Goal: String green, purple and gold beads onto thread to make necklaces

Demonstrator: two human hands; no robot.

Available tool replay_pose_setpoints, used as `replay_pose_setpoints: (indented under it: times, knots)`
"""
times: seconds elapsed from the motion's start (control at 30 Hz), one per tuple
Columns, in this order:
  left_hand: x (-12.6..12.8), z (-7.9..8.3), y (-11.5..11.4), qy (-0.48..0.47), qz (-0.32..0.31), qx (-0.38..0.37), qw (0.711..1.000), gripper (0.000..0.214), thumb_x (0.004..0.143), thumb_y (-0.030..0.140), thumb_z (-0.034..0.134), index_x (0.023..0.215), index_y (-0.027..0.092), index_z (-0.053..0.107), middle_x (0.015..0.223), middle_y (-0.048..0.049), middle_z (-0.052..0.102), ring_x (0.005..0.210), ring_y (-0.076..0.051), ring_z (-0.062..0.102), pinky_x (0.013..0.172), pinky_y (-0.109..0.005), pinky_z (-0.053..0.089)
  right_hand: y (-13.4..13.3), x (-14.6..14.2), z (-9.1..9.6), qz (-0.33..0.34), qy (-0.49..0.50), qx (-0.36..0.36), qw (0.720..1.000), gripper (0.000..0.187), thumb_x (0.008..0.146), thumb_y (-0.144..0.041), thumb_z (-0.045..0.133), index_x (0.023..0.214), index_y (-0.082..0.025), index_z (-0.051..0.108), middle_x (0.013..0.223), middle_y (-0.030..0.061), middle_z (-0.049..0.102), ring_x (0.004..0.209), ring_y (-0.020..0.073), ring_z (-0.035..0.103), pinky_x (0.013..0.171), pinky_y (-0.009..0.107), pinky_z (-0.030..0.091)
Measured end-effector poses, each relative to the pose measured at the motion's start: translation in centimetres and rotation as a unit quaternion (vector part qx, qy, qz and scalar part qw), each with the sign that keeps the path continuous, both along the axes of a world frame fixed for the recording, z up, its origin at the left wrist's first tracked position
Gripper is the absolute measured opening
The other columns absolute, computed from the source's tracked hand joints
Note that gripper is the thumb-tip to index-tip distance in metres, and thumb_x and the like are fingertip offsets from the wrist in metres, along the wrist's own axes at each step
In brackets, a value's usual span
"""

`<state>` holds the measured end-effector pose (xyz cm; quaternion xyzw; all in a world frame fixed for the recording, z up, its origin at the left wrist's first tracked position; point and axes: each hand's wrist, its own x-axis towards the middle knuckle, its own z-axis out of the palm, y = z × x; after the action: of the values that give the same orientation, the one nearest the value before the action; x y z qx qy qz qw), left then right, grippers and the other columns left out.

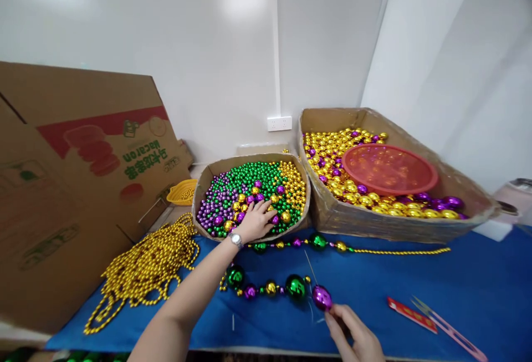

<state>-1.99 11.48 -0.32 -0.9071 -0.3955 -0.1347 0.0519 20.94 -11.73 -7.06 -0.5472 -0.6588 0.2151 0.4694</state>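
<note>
My left hand [256,221], with a watch [236,239] on the wrist, reaches into a box [251,158] of small purple, green and gold beads. Its fingers are spread over larger gold and purple beads lying on top; the fingertips are partly hidden among them. Near the table's front edge, my right hand [353,333] pinches a large purple bead [321,297]. A thin needle [310,266] sticks up from that bead, and fine clear thread hangs beside it. A strand of green, purple and gold beads [271,288] lies to the left of the purple bead.
A bigger box [374,228] at right holds gold and purple beads and a red basin [390,169]. Gold bead chains [149,262] are heaped at left beside a tall carton [83,184]. Pink-handled tweezers [451,330] and a red packet [411,315] lie on the blue cloth [461,284].
</note>
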Motion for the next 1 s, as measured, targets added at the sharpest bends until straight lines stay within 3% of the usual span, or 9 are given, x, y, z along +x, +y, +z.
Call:
replay_pose_setpoints:
  times: [0.2,0.47,0.67,0.83,1.0]
  knots:
    - [-1.5,0.9,0.1,-0.066,-0.025,0.042,0.997,0.042,0.085,0.036,0.055,0.124,0.022,0.052,0.128,-0.0135,0.052,0.122,-0.029,0.045,0.099,-0.049,0.038,0.1,-0.5,1.0,-0.010,-0.001,-0.011,1.000,0.019,0.090,-0.036,0.048,0.088,-0.021,0.059,0.075,0.0011,0.063,0.067,0.0129,0.062,0.063,0.016,0.048]
    - [0.3,1.9,-1.5,-0.191,-0.069,0.018,0.979,0.027,0.090,0.028,0.047,0.113,0.020,0.058,0.113,-0.0097,0.060,0.109,-0.021,0.054,0.094,-0.039,0.046,1.0,0.1,2.4,-0.024,-0.012,-0.018,0.999,0.023,0.089,-0.040,0.047,0.084,-0.021,0.059,0.074,0.0016,0.062,0.063,0.0137,0.061,0.060,0.018,0.047]
    - [2.8,1.5,-1.6,-0.119,-0.075,-0.004,0.990,0.026,0.089,0.025,0.048,0.113,0.017,0.057,0.109,-0.0096,0.062,0.103,-0.020,0.056,0.090,-0.035,0.047,1.5,-0.3,2.0,-0.018,-0.018,-0.012,1.000,0.025,0.090,-0.041,0.046,0.086,-0.021,0.060,0.073,0.0014,0.062,0.064,0.0135,0.060,0.061,0.019,0.047]
    - [4.7,1.2,-0.7,-0.073,-0.077,-0.030,0.994,0.035,0.084,0.022,0.053,0.119,0.019,0.054,0.111,-0.0102,0.060,0.108,-0.024,0.051,0.094,-0.040,0.042,1.2,-0.1,3.0,-0.036,-0.027,-0.030,0.999,0.024,0.090,-0.041,0.046,0.083,-0.021,0.059,0.075,0.0023,0.062,0.065,0.0143,0.059,0.061,0.021,0.046]
    - [5.9,0.3,0.2,-0.031,-0.071,-0.060,0.995,0.026,0.081,0.018,0.054,0.106,0.019,0.061,0.101,-0.0099,0.061,0.100,-0.025,0.054,0.093,-0.041,0.041,0.9,0.2,3.9,-0.045,-0.037,-0.035,0.998,0.025,0.091,-0.041,0.045,0.083,-0.021,0.058,0.074,0.0019,0.061,0.065,0.0143,0.058,0.062,0.022,0.046]
